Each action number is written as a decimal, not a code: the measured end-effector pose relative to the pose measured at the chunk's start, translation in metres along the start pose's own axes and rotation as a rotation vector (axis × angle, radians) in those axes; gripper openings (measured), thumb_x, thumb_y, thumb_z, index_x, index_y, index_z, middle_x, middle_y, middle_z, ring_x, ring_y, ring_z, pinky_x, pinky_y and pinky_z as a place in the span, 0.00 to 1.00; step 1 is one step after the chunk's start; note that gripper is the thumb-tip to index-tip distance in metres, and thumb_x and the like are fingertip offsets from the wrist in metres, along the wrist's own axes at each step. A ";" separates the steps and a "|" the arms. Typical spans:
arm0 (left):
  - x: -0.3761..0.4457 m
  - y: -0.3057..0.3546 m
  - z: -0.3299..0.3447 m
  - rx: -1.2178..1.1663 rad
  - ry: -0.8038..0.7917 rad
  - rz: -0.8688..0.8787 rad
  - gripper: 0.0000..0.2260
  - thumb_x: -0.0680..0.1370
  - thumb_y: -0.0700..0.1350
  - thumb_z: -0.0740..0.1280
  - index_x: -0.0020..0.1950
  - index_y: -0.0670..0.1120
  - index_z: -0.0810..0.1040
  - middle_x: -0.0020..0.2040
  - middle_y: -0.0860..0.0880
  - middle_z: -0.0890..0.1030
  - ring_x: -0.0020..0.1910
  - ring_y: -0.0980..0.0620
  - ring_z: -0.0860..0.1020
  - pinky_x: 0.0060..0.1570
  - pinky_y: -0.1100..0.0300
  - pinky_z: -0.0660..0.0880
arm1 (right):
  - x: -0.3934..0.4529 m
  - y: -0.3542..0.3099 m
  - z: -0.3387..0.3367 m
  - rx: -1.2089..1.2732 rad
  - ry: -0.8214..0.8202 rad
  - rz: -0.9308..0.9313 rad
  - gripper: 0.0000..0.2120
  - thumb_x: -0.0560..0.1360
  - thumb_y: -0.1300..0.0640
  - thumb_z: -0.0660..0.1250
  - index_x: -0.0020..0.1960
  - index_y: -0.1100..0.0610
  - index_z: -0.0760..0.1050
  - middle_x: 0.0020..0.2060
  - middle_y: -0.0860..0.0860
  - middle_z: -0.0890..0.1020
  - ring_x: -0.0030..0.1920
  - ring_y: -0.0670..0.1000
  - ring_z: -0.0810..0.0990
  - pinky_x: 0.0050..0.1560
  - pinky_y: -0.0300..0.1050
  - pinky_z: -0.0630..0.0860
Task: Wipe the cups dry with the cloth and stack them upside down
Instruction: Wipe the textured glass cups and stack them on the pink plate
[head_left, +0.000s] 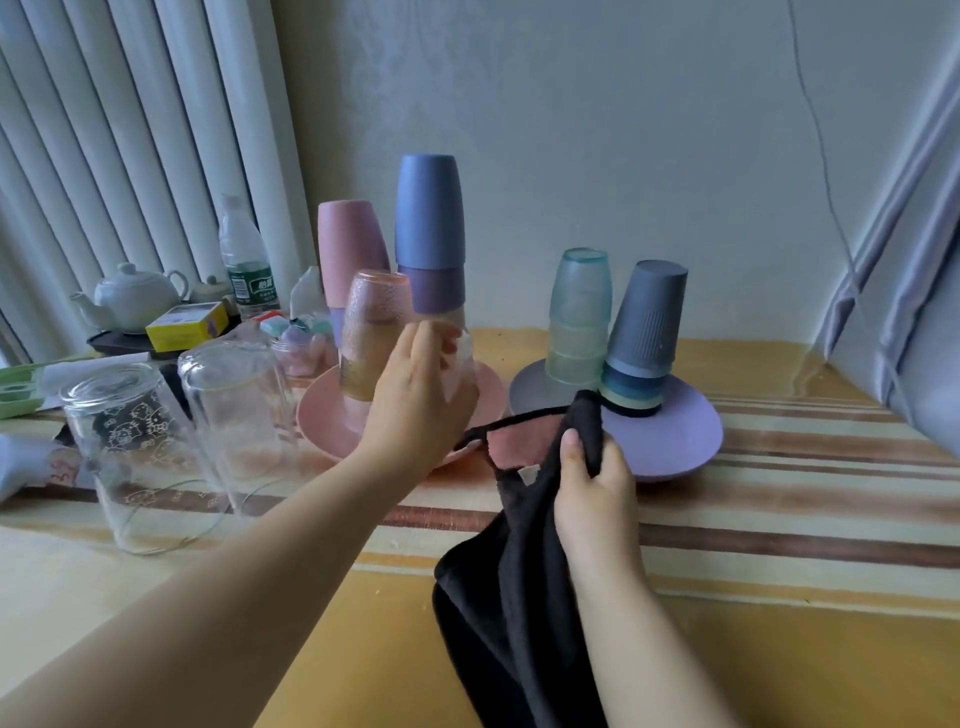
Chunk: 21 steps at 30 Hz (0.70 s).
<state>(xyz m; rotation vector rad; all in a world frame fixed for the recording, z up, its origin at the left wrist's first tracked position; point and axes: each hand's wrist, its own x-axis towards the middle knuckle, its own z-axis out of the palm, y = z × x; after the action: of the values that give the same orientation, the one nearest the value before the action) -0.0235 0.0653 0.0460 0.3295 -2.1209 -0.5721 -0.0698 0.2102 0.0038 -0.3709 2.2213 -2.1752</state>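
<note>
A: Report surface and cloth.
B: Striped yellow-brown tablecloth. The black cloth hangs from the right hand, fingers pinched on its upper edge.
A: Plates?
B: Round pink plate carries inverted stacks; round lilac plate carries a green translucent cup stack and a tilted grey-blue cup stack.
A: Left hand?
B: Fingers curl around a clear cup beside the inverted pink textured glass cup.
</note>
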 end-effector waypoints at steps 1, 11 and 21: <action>-0.001 0.003 0.009 -0.020 -0.051 0.022 0.12 0.74 0.35 0.68 0.56 0.37 0.74 0.49 0.48 0.73 0.45 0.50 0.73 0.49 0.57 0.72 | 0.005 0.002 -0.006 0.012 0.089 -0.014 0.09 0.79 0.54 0.59 0.55 0.56 0.73 0.47 0.49 0.80 0.51 0.53 0.77 0.46 0.40 0.67; 0.069 0.029 0.108 -0.305 -0.294 -0.453 0.37 0.72 0.49 0.75 0.75 0.43 0.60 0.71 0.45 0.69 0.68 0.48 0.70 0.62 0.58 0.67 | 0.022 0.016 -0.018 0.114 0.413 0.076 0.16 0.79 0.56 0.59 0.66 0.55 0.69 0.60 0.51 0.77 0.59 0.52 0.75 0.46 0.32 0.64; 0.108 0.028 0.151 -0.555 -0.328 -0.522 0.35 0.68 0.45 0.79 0.70 0.44 0.64 0.56 0.49 0.74 0.57 0.49 0.76 0.54 0.56 0.75 | 0.029 0.019 -0.016 0.087 0.386 0.069 0.16 0.79 0.57 0.59 0.66 0.54 0.70 0.60 0.50 0.77 0.59 0.48 0.74 0.52 0.31 0.66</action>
<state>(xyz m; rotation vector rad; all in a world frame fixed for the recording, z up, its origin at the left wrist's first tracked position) -0.2096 0.0849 0.0606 0.4956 -2.0661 -1.5698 -0.1041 0.2208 -0.0101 0.1400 2.2539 -2.4678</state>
